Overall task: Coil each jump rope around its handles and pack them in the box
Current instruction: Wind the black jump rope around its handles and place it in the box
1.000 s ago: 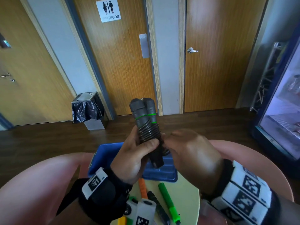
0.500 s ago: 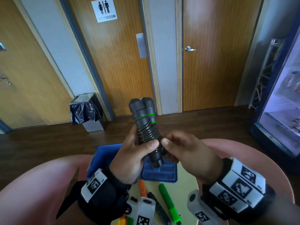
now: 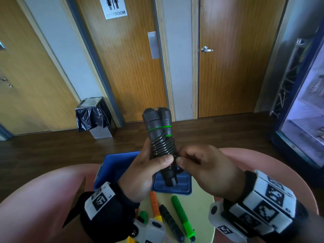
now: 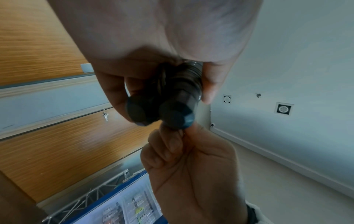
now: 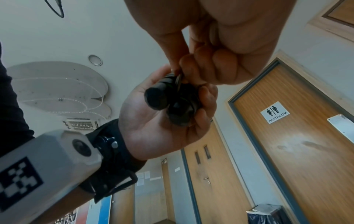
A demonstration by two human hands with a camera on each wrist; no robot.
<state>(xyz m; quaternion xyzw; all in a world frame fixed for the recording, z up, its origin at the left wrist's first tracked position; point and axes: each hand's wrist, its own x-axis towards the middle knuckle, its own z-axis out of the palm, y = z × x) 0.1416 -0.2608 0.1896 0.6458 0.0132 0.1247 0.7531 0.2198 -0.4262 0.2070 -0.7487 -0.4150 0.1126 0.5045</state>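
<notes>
A black jump rope with green rings has its two handles held together upright, and the cord is coiled tightly round their middle. My left hand grips the bundle from the left, thumb across the front of the coil. My right hand pinches the cord against the right side of the coil, just by the left thumb. The left wrist view looks along the handles' butt ends, with the right hand below them. In the right wrist view the bundle lies in the left palm. The open blue box sits below the hands.
An orange handle, a black handle and a green handle lie on the small yellow-green table. Pink chair backs flank the table. A bin and doors stand behind, a glass-fronted fridge at right.
My right hand has drawn back from covering the lower coil and now pinches the cord at the coil's right side. The left hand and the bundle have hardly moved.
</notes>
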